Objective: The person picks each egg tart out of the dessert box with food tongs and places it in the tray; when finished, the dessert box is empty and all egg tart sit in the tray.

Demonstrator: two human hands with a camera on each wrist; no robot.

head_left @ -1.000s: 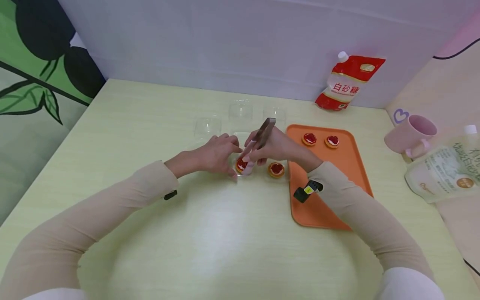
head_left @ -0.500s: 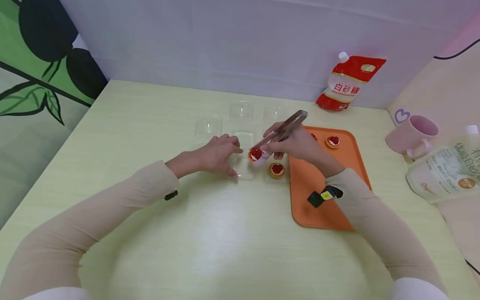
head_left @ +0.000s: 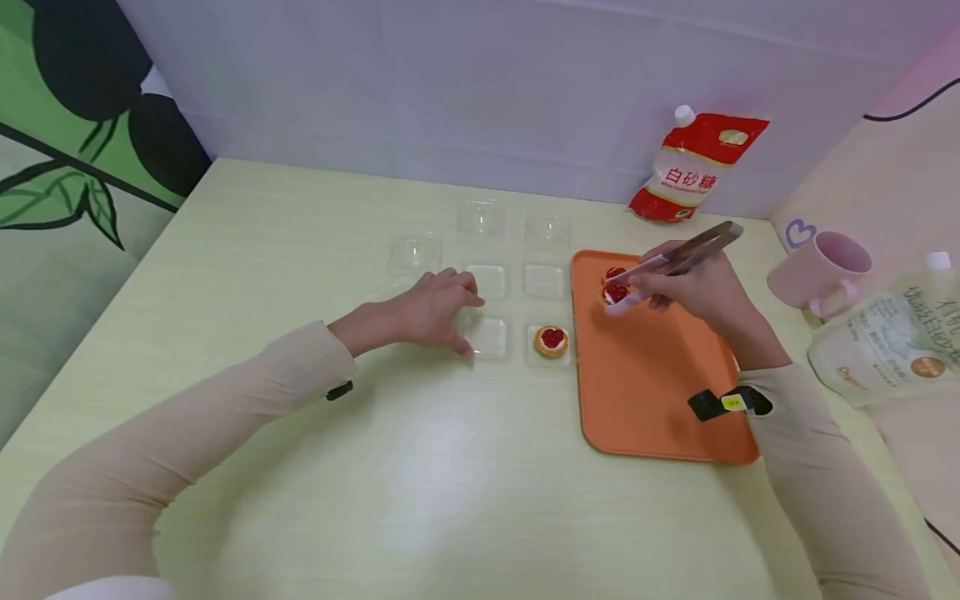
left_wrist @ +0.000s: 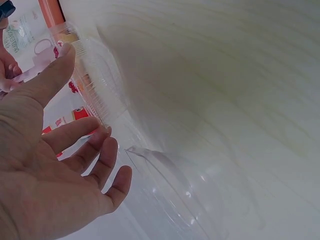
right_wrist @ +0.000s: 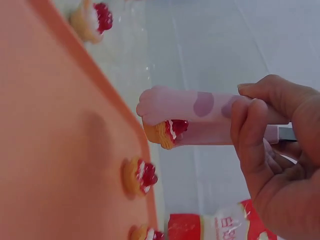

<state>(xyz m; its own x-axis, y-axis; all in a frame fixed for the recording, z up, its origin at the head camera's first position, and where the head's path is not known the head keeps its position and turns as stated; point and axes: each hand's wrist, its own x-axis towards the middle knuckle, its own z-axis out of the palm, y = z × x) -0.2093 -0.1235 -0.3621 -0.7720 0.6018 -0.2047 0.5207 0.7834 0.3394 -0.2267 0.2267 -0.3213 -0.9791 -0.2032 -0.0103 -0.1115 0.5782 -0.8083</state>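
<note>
My right hand point(head_left: 690, 283) holds tongs point(head_left: 693, 252) with pink paw-shaped ends. They grip a small tart point(right_wrist: 162, 132) with red topping and white cream, held over the left part of the orange tray point(head_left: 652, 392). My left hand point(head_left: 423, 312) stays at a clear plastic box point(head_left: 487, 337), its thumb and index finger at opposite edges of the box and its other fingers loosely bent. Another tart point(head_left: 551, 341) sits in the neighbouring clear box. In the right wrist view, a tart point(right_wrist: 141, 176) stands on the tray, with another partly cut off below.
Clear plastic parts, such as a domed one point(head_left: 416, 250) and flat ones point(head_left: 543, 281), stand behind the boxes. A red and white sugar bag point(head_left: 686, 171) leans at the back wall. To the right are a pink mug point(head_left: 817, 271) and a large labelled pouch point(head_left: 892, 342).
My right hand has carried the tart in the tongs out of the box by my left hand and rightward over the orange tray. My left hand has stayed in place.
</note>
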